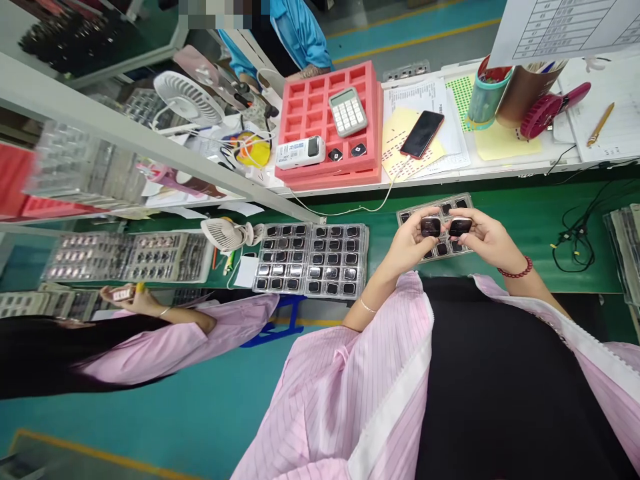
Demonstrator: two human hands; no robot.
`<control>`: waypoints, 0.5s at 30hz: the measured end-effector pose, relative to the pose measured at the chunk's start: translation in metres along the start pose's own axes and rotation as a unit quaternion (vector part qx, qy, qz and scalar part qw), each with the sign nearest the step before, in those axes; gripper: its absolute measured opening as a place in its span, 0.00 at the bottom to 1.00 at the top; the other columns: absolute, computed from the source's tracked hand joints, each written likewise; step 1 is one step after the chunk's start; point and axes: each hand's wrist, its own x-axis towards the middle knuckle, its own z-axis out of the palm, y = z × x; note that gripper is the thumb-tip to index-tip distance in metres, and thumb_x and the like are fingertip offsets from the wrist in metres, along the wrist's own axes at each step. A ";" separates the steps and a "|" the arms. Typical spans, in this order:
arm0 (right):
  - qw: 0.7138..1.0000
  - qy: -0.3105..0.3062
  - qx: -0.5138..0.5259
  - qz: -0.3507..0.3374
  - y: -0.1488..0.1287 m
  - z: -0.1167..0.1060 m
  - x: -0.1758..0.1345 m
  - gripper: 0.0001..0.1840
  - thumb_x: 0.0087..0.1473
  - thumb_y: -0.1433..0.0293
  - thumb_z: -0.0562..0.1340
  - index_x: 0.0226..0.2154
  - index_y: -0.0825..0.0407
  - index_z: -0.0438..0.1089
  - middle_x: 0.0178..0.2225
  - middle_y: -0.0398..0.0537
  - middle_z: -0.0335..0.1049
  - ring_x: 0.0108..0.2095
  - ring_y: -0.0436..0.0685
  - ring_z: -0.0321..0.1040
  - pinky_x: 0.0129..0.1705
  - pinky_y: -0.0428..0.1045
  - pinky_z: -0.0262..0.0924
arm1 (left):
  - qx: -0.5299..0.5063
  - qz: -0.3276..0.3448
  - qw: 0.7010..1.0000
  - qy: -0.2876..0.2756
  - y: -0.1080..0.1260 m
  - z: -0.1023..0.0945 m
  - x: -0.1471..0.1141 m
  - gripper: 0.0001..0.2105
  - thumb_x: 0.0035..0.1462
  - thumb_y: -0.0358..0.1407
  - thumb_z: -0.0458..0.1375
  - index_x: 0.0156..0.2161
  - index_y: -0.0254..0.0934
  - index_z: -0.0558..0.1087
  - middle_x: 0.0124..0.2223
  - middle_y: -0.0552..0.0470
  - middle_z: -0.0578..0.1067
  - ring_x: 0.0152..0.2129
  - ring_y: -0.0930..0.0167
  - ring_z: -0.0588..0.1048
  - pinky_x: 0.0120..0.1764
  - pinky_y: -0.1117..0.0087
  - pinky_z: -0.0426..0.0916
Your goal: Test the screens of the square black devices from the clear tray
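My left hand [409, 245] grips a dark, square smartwatch body [431, 227] between thumb and fingers. Close beside it, my right hand [485, 235] pinches a second dark smartwatch body [459, 227], its glossy face turned up. Both are held above a clear plastic tray [466, 201] on the green bench, and more dark watch bodies show in its pockets. My hands hide much of that tray. To the left lie two larger clear trays [311, 291] filled with rows of the same kind of piece.
A shelf beyond the bench carries a red foam tray [376, 120], a calculator [348, 112], a phone [423, 135] and a pink handheld fan [550, 112]. Cables [575, 233] lie at the right. A co-worker's hands [131, 299] work at the left; another person [300, 40] sits opposite.
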 end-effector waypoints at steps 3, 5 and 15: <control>0.995 0.016 0.092 0.033 0.000 -0.001 0.001 0.32 0.55 0.73 0.71 0.61 0.42 0.70 0.53 0.48 0.78 0.47 0.57 0.78 0.42 0.48 0.77 | -0.041 -0.022 0.999 0.010 0.004 0.001 0.002 0.35 0.52 0.41 0.73 0.63 0.41 0.66 0.47 0.46 0.79 0.44 0.67 0.79 0.43 0.69 0.73; 0.980 0.021 0.182 0.075 0.001 -0.003 0.002 0.36 0.53 0.71 0.73 0.62 0.39 0.68 0.54 0.47 0.77 0.38 0.52 0.77 0.34 0.45 0.75 | -0.095 -0.046 0.994 0.010 0.007 0.002 0.003 0.37 0.48 0.40 0.75 0.62 0.41 0.67 0.46 0.48 0.80 0.37 0.71 0.79 0.41 0.72 0.72; 0.933 -0.043 0.313 0.171 0.005 -0.012 0.022 0.33 0.65 0.40 0.53 0.51 0.46 0.76 0.40 0.51 0.80 0.23 0.50 0.67 0.22 0.44 0.63 | -0.385 -0.181 0.905 0.013 0.028 -0.003 0.022 0.25 0.68 0.53 0.55 0.50 0.29 0.74 0.41 0.38 0.83 0.26 0.73 0.79 0.26 0.77 0.68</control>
